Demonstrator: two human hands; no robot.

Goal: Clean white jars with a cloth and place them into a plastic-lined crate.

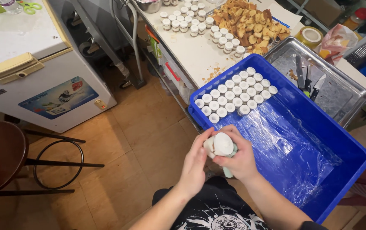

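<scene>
Your left hand (195, 164) and right hand (239, 158) both clamp fingers round a small white-capped jar (222, 145), just off the blue crate's (344, 145) near-left corner; capped jars (234, 91) fill its far corner.

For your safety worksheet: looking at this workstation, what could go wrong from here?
The jar is held over the floor, not the crate; a slip could drop it. The crate overhangs the table edge and might tip. Knives lie loose in the tray beside it.
</scene>
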